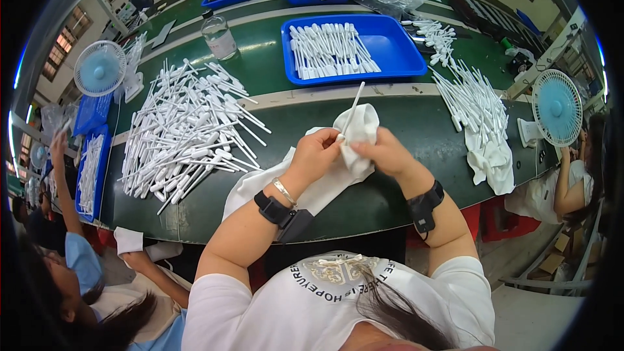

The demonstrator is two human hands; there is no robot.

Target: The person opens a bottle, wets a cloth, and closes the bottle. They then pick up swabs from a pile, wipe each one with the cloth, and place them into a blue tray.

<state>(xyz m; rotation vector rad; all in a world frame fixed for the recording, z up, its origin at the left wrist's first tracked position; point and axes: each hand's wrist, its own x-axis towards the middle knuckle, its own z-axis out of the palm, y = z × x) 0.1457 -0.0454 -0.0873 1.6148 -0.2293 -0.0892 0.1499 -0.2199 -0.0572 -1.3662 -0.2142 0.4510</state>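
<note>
In front of me both hands work on one thin white plastic stick, which points up and tilts to the right. My left hand pinches its lower part between thumb and fingers. A white cloth is bunched behind and around the stick, and my right hand is closed on it. The cloth's loose end trails under my left wrist. To the left lies a big loose pile of similar white sticks with thicker ends. Beyond my hands, a blue tray holds several sticks laid side by side.
More sticks and a crumpled white cloth lie at the right. A clear bottle stands behind the left pile. Fans flank the green table. Co-workers sit at both sides; one's arm is raised at the left.
</note>
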